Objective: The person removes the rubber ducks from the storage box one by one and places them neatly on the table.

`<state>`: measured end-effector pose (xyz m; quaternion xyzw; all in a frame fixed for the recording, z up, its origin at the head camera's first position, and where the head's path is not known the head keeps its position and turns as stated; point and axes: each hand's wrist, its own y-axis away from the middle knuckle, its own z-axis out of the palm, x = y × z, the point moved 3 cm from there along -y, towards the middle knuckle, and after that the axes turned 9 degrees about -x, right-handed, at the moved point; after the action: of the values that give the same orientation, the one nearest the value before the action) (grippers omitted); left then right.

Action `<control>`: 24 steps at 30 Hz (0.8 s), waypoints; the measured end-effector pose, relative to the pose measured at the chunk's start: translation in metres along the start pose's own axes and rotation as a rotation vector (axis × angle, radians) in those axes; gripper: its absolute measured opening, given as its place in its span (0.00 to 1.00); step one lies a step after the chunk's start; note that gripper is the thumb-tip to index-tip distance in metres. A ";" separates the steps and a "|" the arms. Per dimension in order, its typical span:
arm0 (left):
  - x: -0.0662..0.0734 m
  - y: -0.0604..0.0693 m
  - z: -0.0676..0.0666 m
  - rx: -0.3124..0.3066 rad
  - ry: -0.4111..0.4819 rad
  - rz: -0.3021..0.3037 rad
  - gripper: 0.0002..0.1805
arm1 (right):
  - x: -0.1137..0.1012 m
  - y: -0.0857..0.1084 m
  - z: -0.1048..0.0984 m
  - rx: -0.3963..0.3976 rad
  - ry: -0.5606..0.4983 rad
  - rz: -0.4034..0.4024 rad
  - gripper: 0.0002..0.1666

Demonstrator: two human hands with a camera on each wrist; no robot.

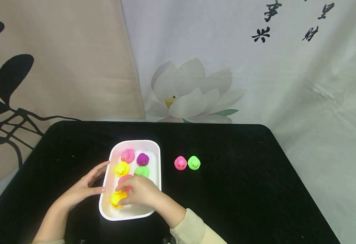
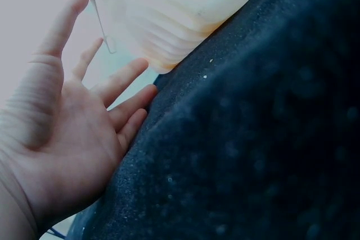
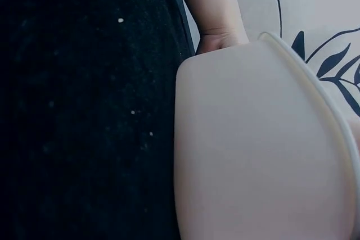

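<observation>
A white tray (image 1: 157,159) holds several toy ducks. In the head view my right hand (image 1: 144,193) reaches over its right side, thumb and forefinger pinching a yellow duck (image 1: 117,199) at the near left. Just behind lies a pink duck (image 1: 125,180), partly covered by that hand. Farther back are a green duck (image 1: 142,171), a yellow one (image 1: 122,168), a purple one (image 1: 142,159) and another pink one (image 1: 127,156). My left hand (image 1: 80,189), fingers spread, touches the tray's left rim; the left wrist view shows its palm (image 2: 79,133) bare beside the tray (image 2: 174,21).
Right of the tray, a pink duck (image 1: 180,163) and a green duck (image 1: 194,163) sit side by side on the black table (image 1: 242,189). A printed curtain (image 1: 196,40) hangs behind. The tray's outer wall (image 3: 259,144) fills much of the right wrist view.
</observation>
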<state>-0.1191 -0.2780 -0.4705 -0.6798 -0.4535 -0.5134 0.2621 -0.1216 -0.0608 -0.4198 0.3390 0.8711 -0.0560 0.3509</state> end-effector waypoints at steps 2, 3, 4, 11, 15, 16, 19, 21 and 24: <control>0.000 0.000 0.000 0.000 -0.001 0.000 0.44 | 0.000 -0.001 0.001 -0.009 0.008 0.008 0.23; 0.000 0.000 0.000 -0.001 -0.001 0.001 0.44 | 0.001 -0.002 0.002 -0.013 0.011 0.010 0.23; 0.000 0.000 0.000 -0.001 0.000 0.001 0.45 | 0.001 -0.002 0.003 -0.016 0.016 0.012 0.23; 0.000 0.000 0.000 -0.002 0.000 0.016 0.45 | 0.000 -0.005 0.007 -0.039 0.053 0.025 0.22; -0.001 -0.001 0.000 0.002 -0.003 0.016 0.45 | 0.001 -0.006 0.008 -0.049 0.075 0.041 0.23; -0.001 -0.001 0.000 0.003 -0.004 0.015 0.45 | 0.001 -0.006 0.008 -0.049 0.080 0.045 0.23; -0.001 -0.001 0.000 0.005 -0.001 0.003 0.45 | 0.001 -0.008 0.009 -0.050 0.077 0.053 0.23; -0.001 -0.001 0.001 0.008 -0.002 -0.011 0.45 | 0.001 -0.009 0.010 -0.049 0.079 0.057 0.22; -0.001 -0.001 0.002 0.012 -0.005 -0.030 0.45 | 0.001 -0.010 0.011 -0.048 0.082 0.063 0.22</control>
<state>-0.1193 -0.2764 -0.4721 -0.6727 -0.4673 -0.5127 0.2575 -0.1221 -0.0719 -0.4303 0.3599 0.8747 -0.0102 0.3243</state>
